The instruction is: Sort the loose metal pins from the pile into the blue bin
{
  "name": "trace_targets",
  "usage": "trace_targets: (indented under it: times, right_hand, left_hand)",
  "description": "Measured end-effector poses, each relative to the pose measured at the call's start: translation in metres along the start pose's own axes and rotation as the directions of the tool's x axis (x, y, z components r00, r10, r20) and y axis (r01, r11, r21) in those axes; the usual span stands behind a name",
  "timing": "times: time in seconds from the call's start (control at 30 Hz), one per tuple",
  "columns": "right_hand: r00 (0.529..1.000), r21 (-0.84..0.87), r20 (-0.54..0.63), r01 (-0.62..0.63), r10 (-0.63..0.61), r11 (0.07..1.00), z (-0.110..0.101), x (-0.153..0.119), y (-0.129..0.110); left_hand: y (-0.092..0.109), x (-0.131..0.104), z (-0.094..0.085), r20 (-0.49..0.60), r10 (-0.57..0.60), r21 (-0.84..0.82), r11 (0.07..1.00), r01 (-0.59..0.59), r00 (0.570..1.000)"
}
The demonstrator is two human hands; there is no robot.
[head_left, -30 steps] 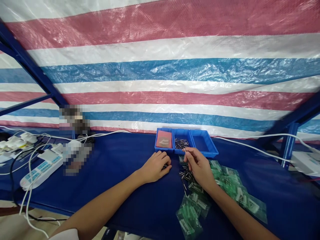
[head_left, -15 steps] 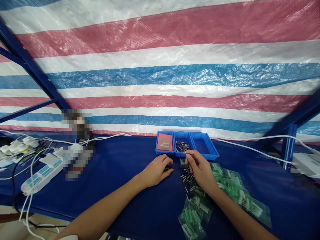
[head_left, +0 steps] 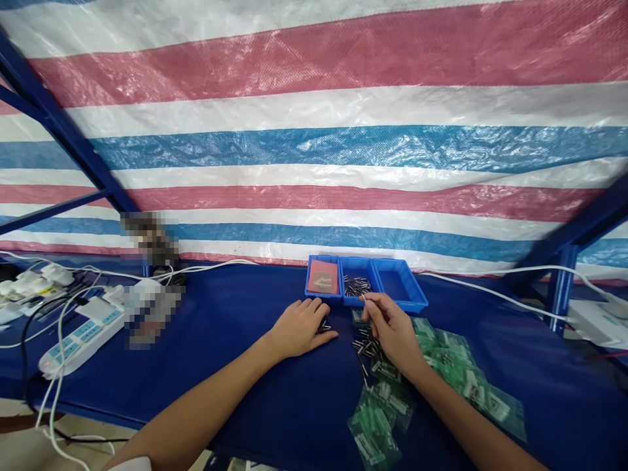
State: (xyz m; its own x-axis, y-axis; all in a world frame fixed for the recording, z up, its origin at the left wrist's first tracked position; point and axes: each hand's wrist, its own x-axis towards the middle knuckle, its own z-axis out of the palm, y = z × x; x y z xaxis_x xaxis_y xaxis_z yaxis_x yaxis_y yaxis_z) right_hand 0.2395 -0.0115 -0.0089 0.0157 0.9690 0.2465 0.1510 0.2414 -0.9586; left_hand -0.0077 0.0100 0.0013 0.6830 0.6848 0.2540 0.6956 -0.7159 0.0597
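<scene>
My left hand [head_left: 300, 329] rests on the blue table with its fingers curled around several small black-and-silver metal pins [head_left: 325, 326], which show between thumb and fingers. To the right, my right hand [head_left: 395, 333] pinches a thin, pale-tipped piece [head_left: 364, 297], too small to make out fully, at the front edge of the middle blue bin [head_left: 354, 301]. That bin contains many dark metal pins [head_left: 356, 286]. Below my right fingers lies a loose heap of similar pins [head_left: 362, 347], partly hidden by the hand. Clear bags with green contents [head_left: 375, 425] lie beside and under the right forearm.
A left blue bin [head_left: 310, 292] holds a pink block [head_left: 331, 269]; a right blue bin [head_left: 417, 302] adjoins the middle one. More green bags [head_left: 456, 366] spread to the right. A power strip [head_left: 81, 347] and white cables are at left. Striped sheeting [head_left: 314, 150] hangs behind.
My left hand has shifted slightly left and its thumb and fingers have parted a little, showing more of the pins. My right hand keeps its pinch in nearly the same place.
</scene>
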Motion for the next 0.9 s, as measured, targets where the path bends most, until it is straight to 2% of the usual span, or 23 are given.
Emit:
trace_targets:
  times: [0.33, 0.9]
  right_hand:
    - [1.0, -0.013, 0.0, 0.002, -0.002, 1.0, 0.0, -0.0002, 0.0023]
    - [1.0, -0.004, -0.01, -0.002, 0.002, 1.0, 0.0007, -0.0015, -0.0069]
  left_hand:
    - [-0.0035, -0.0012, 0.0023, 0.032, 0.033, 0.025, 0.999, -0.034, 0.999]
    - [-0.0053, -0.0006, 0.0021, 0.018, 0.057, -0.091, 0.994, -0.056, 0.998]
